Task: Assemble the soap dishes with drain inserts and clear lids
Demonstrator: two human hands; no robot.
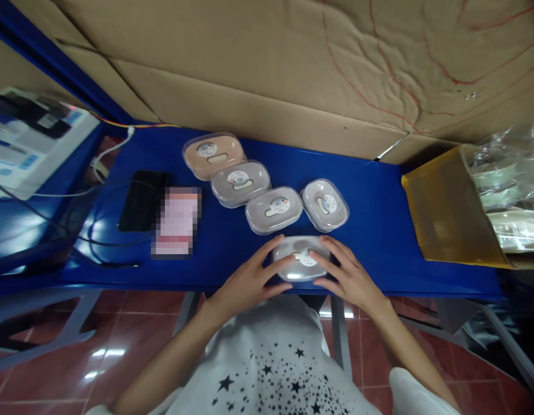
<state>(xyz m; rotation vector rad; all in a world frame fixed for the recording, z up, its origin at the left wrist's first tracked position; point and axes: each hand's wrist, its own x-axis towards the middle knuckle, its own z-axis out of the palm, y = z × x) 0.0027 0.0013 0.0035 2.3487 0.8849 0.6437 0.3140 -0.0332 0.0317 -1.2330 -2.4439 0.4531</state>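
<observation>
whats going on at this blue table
A person has both hands, left and right, on a lidded clear-topped container at the table's near edge. Four similar containers sit just beyond it, one of them peach-coloured. An open cardboard box of plastic-wrapped items stands to the right.

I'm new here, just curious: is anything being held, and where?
The left hand and right hand hold the nearest container at its opposite ends.

We list: one flat black object on the blue table; one pink pixelated item beside it; one white cable; brown sheeting, marked red, behind; red floor tiles, below.
</observation>
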